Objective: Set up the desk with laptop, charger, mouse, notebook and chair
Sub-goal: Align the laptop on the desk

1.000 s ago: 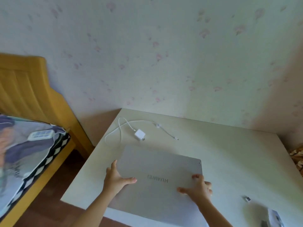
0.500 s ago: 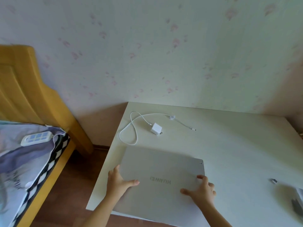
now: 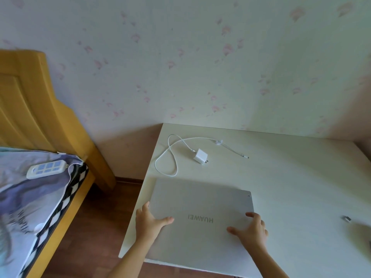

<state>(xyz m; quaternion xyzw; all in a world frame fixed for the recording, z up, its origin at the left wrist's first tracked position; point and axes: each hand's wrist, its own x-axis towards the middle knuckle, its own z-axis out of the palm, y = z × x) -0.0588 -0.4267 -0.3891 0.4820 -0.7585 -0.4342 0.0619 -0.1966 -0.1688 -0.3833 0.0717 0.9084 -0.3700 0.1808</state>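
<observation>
A closed silver laptop lies flat on the white desk, near its front left corner, logo facing me upside down. My left hand grips the laptop's left edge, thumb on the lid. My right hand holds its right edge, thumb on top. Behind the laptop lies a white charger with its cable looped to the left and running right.
A small silver item lies at the desk's right side. A bed with a yellow wooden headboard stands to the left, with a white power strip on its patterned cover. The wallpapered wall runs along the desk's back edge.
The view has swung left and down, so the desk sits further right in frame. Both hands keep the same hold on the laptop, which has barely shifted on the desk.
</observation>
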